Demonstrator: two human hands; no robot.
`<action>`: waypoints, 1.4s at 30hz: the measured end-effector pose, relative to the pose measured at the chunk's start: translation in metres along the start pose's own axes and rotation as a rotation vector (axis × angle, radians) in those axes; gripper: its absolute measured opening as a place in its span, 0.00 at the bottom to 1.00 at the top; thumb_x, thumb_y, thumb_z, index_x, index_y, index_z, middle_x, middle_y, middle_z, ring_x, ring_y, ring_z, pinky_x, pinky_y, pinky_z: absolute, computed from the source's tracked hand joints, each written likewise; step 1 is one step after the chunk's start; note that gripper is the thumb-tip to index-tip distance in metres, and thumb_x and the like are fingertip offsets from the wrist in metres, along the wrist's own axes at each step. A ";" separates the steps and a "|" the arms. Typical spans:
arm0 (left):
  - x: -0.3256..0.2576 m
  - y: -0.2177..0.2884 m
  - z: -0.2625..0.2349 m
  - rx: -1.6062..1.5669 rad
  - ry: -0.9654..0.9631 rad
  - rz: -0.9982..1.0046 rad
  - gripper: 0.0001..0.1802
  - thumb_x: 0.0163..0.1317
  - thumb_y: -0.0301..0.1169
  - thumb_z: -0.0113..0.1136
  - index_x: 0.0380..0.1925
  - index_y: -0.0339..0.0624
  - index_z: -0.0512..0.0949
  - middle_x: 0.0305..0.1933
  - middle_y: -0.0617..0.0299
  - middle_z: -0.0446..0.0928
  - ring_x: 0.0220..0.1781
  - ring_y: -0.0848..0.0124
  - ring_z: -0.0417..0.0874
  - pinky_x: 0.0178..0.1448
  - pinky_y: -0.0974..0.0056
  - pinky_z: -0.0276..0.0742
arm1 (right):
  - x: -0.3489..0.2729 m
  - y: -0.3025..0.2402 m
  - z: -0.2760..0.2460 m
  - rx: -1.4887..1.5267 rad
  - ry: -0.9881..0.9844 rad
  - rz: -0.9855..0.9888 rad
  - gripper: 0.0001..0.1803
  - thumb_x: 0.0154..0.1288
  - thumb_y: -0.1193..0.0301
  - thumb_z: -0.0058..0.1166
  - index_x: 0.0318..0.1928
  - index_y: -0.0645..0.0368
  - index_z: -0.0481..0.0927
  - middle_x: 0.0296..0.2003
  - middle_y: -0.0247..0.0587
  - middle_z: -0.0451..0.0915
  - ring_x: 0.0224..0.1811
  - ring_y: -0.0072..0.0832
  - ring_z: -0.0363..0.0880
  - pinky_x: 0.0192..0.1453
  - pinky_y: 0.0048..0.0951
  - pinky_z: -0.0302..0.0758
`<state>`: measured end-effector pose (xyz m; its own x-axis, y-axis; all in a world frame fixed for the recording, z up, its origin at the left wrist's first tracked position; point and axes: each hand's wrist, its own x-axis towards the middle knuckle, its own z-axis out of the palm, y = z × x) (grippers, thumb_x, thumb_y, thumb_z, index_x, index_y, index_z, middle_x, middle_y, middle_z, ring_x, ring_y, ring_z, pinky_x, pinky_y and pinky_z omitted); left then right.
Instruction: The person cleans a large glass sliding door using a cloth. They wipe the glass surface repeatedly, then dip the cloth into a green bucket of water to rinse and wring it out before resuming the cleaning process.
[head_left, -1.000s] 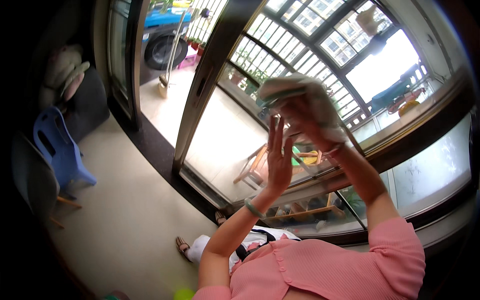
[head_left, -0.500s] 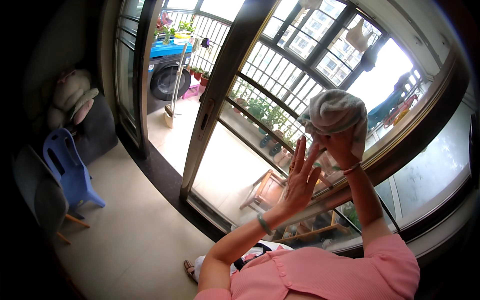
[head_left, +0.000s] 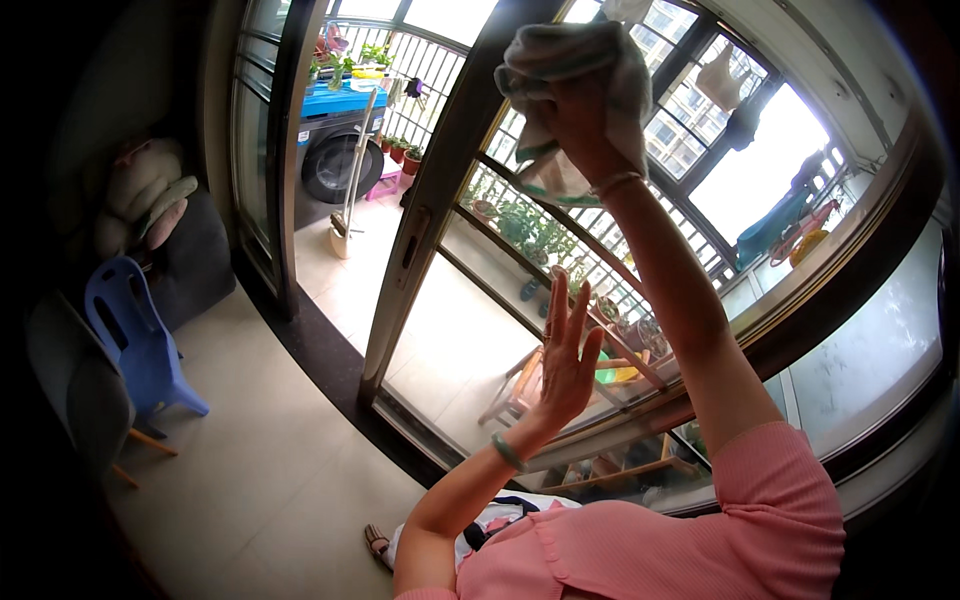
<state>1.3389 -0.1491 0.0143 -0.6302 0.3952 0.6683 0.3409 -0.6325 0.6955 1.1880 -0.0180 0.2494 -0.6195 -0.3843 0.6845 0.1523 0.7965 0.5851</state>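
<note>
Raised high on the glass door (head_left: 470, 330), my right hand (head_left: 585, 125) is closed on a pale, bunched-up towel (head_left: 580, 50). The towel lies over the upper pane beside the dark door frame (head_left: 425, 200), and a loose corner hangs below my wrist. Lower down, my left hand (head_left: 568, 365) is held up flat with its fingers extended, at or against the glass. Whether its palm touches the pane I cannot tell. A green bangle (head_left: 508, 452) circles the left wrist.
Left of the door stand a blue plastic chair (head_left: 140, 340) and a dark sofa (head_left: 205, 260) with plush toys. Through the doorway are a washing machine (head_left: 335, 160) and a leaning long-handled broom (head_left: 355, 170). Beyond the glass are potted plants (head_left: 520, 225) and a wooden stool (head_left: 515, 385).
My right hand has moved up and to the left across the glass with the towel. My left hand has shifted slightly left and down, still with fingers extended.
</note>
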 end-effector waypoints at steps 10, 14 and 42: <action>0.029 -0.044 -0.037 -0.172 0.246 -0.252 0.39 0.76 0.58 0.31 0.78 0.52 0.43 0.82 0.52 0.33 0.83 0.53 0.38 0.81 0.48 0.42 | 0.013 -0.017 0.012 1.999 -0.125 0.599 0.14 0.68 0.70 0.47 0.49 0.67 0.73 0.43 0.45 0.77 0.45 0.32 0.79 0.49 0.31 0.77; 0.012 -0.056 -0.036 -0.148 0.262 -0.299 0.39 0.76 0.57 0.31 0.78 0.49 0.42 0.82 0.49 0.34 0.83 0.55 0.37 0.82 0.51 0.41 | 0.002 -0.023 0.022 1.875 -0.200 0.581 0.17 0.72 0.65 0.37 0.47 0.67 0.71 0.43 0.45 0.75 0.43 0.30 0.77 0.45 0.29 0.76; 0.055 0.041 0.022 -0.300 0.002 -0.089 0.34 0.77 0.52 0.35 0.78 0.53 0.47 0.82 0.51 0.37 0.83 0.55 0.40 0.81 0.50 0.44 | 0.063 0.093 -0.153 -0.598 0.059 -0.156 0.19 0.58 0.60 0.56 0.49 0.54 0.81 0.49 0.45 0.80 0.58 0.43 0.74 0.66 0.46 0.64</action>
<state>1.3343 -0.1387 0.0856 -0.6497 0.4570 0.6075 0.0633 -0.7638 0.6423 1.2805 -0.0394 0.4135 -0.6284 -0.5141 0.5838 0.4791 0.3355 0.8111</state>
